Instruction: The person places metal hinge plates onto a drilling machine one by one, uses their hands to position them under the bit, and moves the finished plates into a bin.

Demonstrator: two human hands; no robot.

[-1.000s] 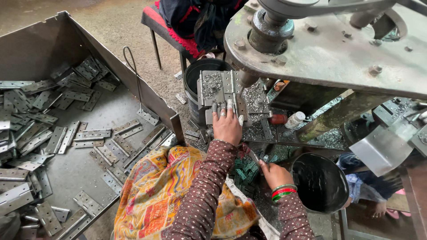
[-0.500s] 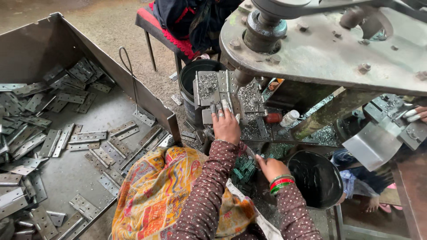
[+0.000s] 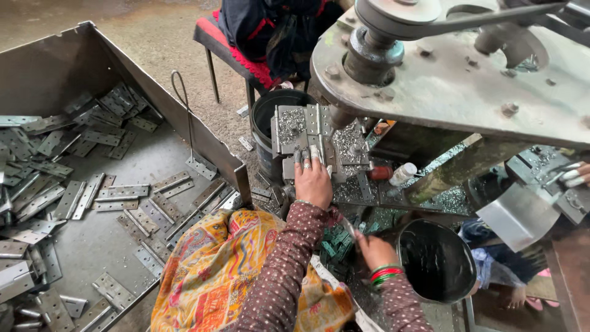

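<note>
Fingers of the left hand (image 3: 313, 178) press flat on the hinge plate (image 3: 305, 161) at frame centre; keep them off the die. Right hand (image 3: 375, 251) pinches another piece lower right.

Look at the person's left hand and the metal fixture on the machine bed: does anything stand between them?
Nothing visible does: the left hand already rests directly on the metal fixture, fingers laid over its near edge.

My metal bin (image 3: 49, 67) sits on the concrete floor (image 3: 141, 31), flat hinge plates (image 3: 117, 197) scattered over its bottom; loose plates (image 3: 246, 142) lie on the floor beside a black bucket (image 3: 265, 114).
</note>
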